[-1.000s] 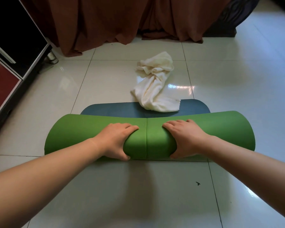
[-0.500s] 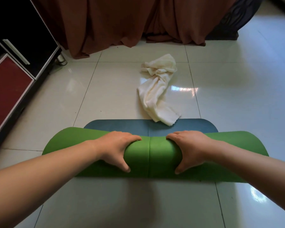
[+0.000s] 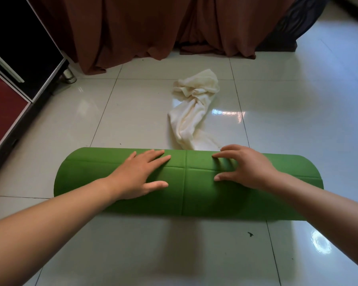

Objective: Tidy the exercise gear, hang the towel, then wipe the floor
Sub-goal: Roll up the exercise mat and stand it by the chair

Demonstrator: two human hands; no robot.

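Note:
A green exercise mat (image 3: 186, 193) lies rolled up across the white tiled floor in front of me. My left hand (image 3: 140, 175) lies flat on top of the roll, left of its middle seam, fingers straight. My right hand (image 3: 244, 169) rests on the roll right of the seam, its fingertips arched and pressing down. A crumpled cream towel (image 3: 191, 112) lies on the floor just beyond the roll, its near end touching the roll's far edge.
A black and red cabinet (image 3: 19, 79) stands along the left. Brown curtains (image 3: 153, 27) hang to the floor at the back, with a dark object (image 3: 293, 25) at the back right. A small dark speck (image 3: 250, 234) lies on the tile near me.
The mat has rolled forward over its last blue strip, which no longer shows. Both hands let go of their curled grip and now lie on top of the roll.

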